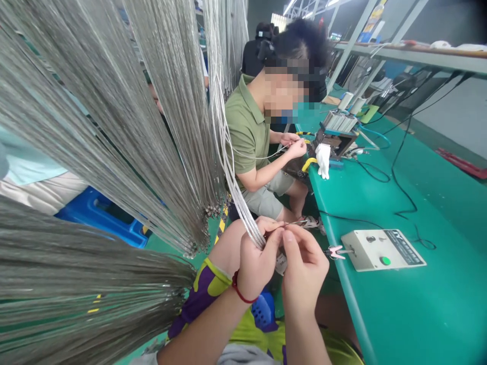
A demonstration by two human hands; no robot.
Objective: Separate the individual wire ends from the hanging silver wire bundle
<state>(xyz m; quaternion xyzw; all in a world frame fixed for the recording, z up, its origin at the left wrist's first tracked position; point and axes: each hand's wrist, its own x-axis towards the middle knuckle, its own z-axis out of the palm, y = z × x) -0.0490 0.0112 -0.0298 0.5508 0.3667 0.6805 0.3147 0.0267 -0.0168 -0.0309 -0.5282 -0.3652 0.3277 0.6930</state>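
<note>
My left hand [255,259], with a red cord at its wrist, is closed round the lower end of a thin bunch of grey-white wires [228,167] that hangs down from above. My right hand [304,263] is pinched at the same spot, thumb and fingers pressed on a single wire end [294,223] that sticks out to the right. Both hands meet just left of the green bench edge. What the fingertips grip beyond the wire is too small to make out.
Thick curtains of hanging grey wires [95,142] fill the left. A green bench [418,304] on the right carries a white control box [382,248] with a green button, black cables and a small machine [337,134]. A person in a green shirt [247,132] sits ahead, working at that machine. A blue crate [99,215] sits on the floor.
</note>
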